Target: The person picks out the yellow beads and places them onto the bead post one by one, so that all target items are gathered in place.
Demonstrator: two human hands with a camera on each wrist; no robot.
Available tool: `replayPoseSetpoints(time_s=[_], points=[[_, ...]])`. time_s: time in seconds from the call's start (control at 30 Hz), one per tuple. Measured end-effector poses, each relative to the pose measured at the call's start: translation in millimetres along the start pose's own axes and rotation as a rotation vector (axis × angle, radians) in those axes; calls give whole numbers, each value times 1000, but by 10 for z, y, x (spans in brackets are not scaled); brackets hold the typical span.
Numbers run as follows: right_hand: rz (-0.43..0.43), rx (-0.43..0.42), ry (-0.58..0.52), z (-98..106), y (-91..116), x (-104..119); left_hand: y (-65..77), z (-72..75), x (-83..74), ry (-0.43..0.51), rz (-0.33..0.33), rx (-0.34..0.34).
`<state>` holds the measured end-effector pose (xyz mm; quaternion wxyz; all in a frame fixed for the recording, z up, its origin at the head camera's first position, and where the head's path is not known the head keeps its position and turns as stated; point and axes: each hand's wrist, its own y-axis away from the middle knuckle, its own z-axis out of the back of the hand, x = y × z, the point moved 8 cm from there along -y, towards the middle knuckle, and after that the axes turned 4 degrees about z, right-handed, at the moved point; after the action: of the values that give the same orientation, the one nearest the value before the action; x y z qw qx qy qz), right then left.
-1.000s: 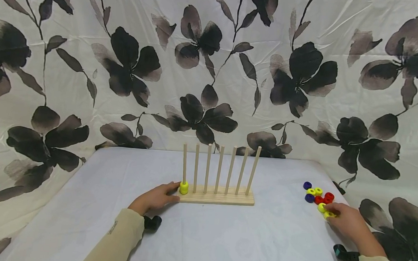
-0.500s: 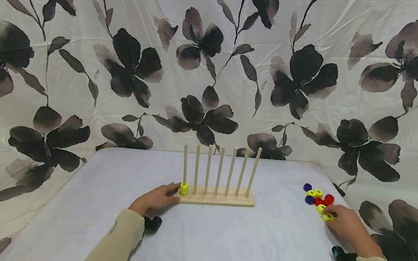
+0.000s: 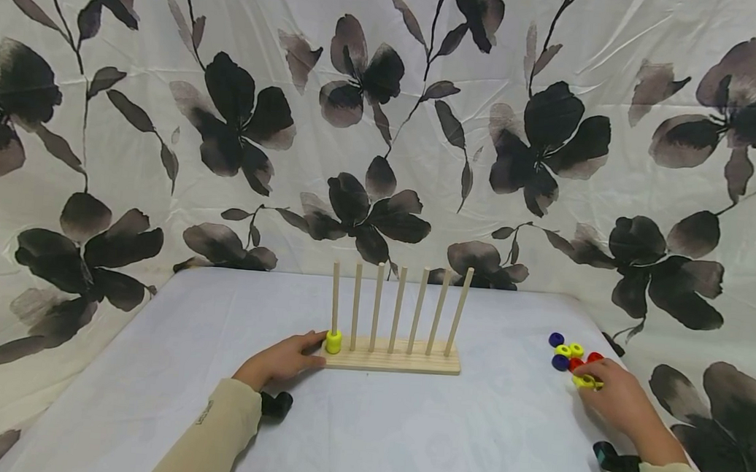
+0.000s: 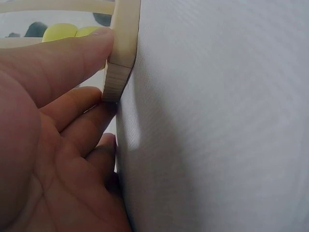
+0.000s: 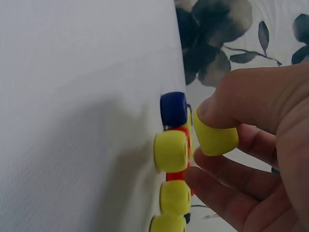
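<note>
A wooden peg stand (image 3: 389, 364) with several upright pegs is on the table, and two yellow beads (image 3: 333, 342) are stacked on its leftmost peg. My left hand (image 3: 284, 361) grips the stand's left end; in the left wrist view the thumb lies along one side of the base (image 4: 124, 38) and the fingers are at the other. At the table's right, my right hand (image 3: 620, 399) pinches a yellow bead (image 5: 216, 137) between thumb and fingers, raised off the table. Just beside it sits another yellow bead (image 3: 582, 381).
Loose blue beads (image 3: 560, 363), yellow beads (image 3: 576, 350) and red beads (image 3: 576, 365) cluster near the right edge of the white-covered table (image 3: 377, 433). A floral cloth (image 3: 386, 119) hangs behind. Each wrist carries a black camera (image 3: 276, 404).
My right hand has shifted slightly left and away from the person, lifting the nearest yellow bead, which now overlaps its neighbour in the head view. My left hand and the stand stay put.
</note>
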<state>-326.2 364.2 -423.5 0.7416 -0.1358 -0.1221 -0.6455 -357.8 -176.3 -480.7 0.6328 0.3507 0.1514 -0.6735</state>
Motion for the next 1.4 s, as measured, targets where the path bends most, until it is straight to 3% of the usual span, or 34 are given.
replayPoseSetpoints(time_s=[0.7, 1.4], points=[[120, -147, -91, 109, -51, 393, -4, -1, -1, 4, -1, 1], [242, -173, -226, 220, -134, 885, 33, 0, 19, -4, 18, -4]])
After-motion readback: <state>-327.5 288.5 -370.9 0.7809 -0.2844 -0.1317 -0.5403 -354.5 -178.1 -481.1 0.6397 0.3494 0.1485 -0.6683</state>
